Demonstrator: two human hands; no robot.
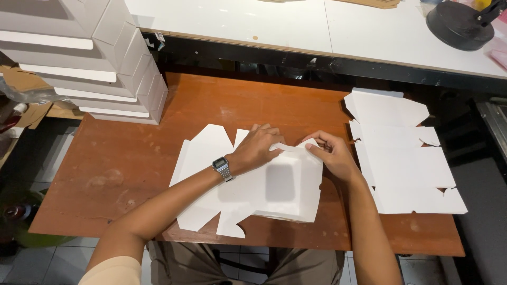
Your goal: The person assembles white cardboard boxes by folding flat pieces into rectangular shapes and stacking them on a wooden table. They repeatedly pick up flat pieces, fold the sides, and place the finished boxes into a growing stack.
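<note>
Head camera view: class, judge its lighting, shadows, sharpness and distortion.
Head view: even overhead light; the left hand and right hand cast soft shadows on the white cardboard blank; the flat blanks look slightly overexposed; focus is sharp at the centre; wide-angle bending curves the upper white table.
</note>
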